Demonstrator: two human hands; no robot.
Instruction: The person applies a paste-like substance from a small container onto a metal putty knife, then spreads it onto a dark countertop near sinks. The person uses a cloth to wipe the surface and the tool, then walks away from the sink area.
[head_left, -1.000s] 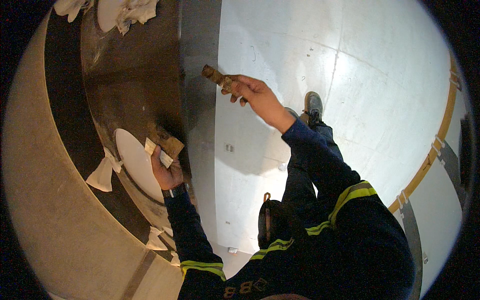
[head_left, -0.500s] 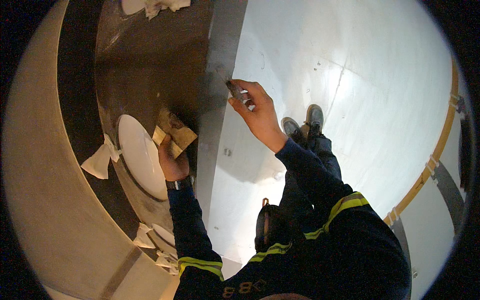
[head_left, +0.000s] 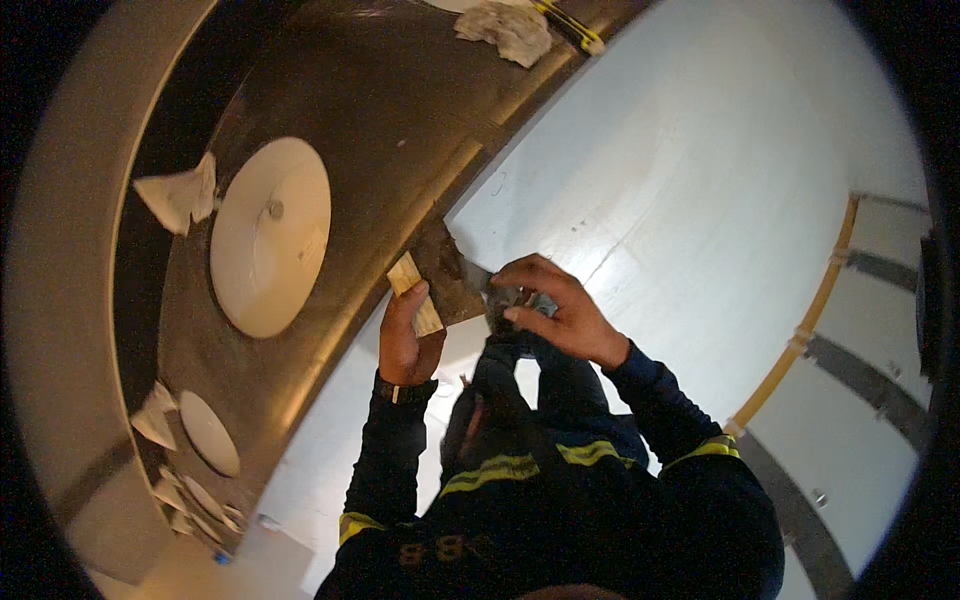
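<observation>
In front of my body, my left hand [head_left: 408, 348] grips a small flat board [head_left: 450, 280] with a pale wooden strip [head_left: 415, 297] along one side, the thumb lying over the strip. Dark material coats the board's face. My right hand [head_left: 567, 312] is beside it, thumb and fingers curled around a thin grey scraper [head_left: 477, 277] whose end meets or nearly meets the board's right edge. The fingers hide most of the scraper. Left of the hands runs a dark brown curved surface [head_left: 370, 110] with a shiny edge.
A large white oval [head_left: 270, 240] and a smaller one [head_left: 210, 433] are set in the dark surface. Crumpled pale cloths lie by them [head_left: 180, 195] and at the top [head_left: 505, 32], near a yellow-and-black strip [head_left: 568, 25]. A yellowish tube [head_left: 795, 345] curves along the white wall at right.
My right hand has left the dark surface's edge and come down beside the board. The board has turned and moved right, toward my body. The whole view has rotated.
</observation>
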